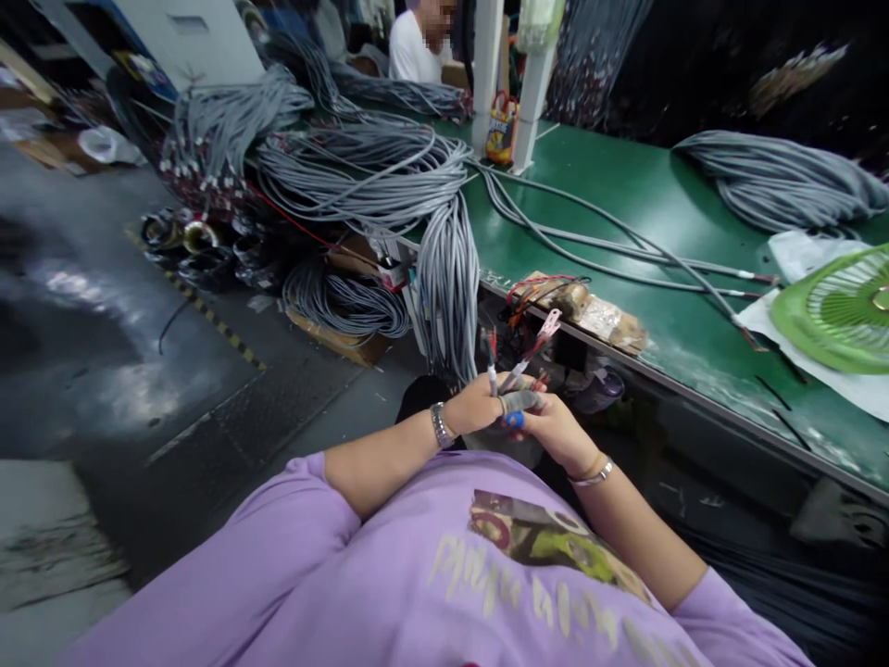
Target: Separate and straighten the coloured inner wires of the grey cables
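In the head view, my left hand (479,405) is closed round grey cable ends that stick up above the fingers. One cable end (493,380) shows red and green wires over a white sleeve; another cable end (515,374) leans right, its coloured wires reaching a pale pink piece (551,324). My right hand (559,428) meets the left, its fingers closed about the same cables, with reddish wire tips near them. Grey wrapping covers one digit and a blue band (514,420) another. Behind the hands, a thick bundle of grey cables (448,278) hangs over the bench edge.
The green bench (611,185) carries a large cable heap (368,171), a coiled cable bundle (784,181), a green fan (854,306) and a taped cardboard piece (604,320). White posts (490,83) rise from it. A person (415,46) is beyond. More coils (347,301) lie below.
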The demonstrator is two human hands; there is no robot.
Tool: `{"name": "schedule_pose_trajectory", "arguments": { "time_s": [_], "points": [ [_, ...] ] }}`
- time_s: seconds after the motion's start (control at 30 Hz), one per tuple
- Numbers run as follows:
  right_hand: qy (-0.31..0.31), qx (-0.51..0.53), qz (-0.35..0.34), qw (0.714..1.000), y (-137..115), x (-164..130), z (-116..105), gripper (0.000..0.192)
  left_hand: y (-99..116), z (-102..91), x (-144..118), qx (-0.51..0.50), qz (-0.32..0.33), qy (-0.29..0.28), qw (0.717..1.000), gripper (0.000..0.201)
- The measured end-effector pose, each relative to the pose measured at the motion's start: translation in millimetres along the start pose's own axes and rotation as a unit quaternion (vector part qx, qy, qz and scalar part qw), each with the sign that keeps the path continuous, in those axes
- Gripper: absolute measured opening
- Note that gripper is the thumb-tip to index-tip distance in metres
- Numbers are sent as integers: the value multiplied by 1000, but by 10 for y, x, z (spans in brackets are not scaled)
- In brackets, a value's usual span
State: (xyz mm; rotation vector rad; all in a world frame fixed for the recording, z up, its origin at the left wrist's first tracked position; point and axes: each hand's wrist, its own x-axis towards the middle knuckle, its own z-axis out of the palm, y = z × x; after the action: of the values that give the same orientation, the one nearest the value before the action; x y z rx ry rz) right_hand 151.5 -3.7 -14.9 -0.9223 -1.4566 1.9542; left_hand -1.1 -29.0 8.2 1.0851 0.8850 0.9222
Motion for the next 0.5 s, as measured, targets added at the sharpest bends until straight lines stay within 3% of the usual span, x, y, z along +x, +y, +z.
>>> {"name": "schedule_pose_trajectory", "arguments": {
  "time_s": [0.23, 0.37, 0.5],
  "points": [
    [55, 33, 11, 998, 7, -96, -151, 36, -29, -62, 67, -80, 27, 138, 987, 44],
    [120, 11, -4, 993, 8, -115, -288, 37, -40, -113, -32, -69, 13, 158, 985, 44],
    [121, -19, -46, 991, -78, -33, -193, 34, -93, -63, -51, 3, 4, 137, 990, 40]
  ]
}}
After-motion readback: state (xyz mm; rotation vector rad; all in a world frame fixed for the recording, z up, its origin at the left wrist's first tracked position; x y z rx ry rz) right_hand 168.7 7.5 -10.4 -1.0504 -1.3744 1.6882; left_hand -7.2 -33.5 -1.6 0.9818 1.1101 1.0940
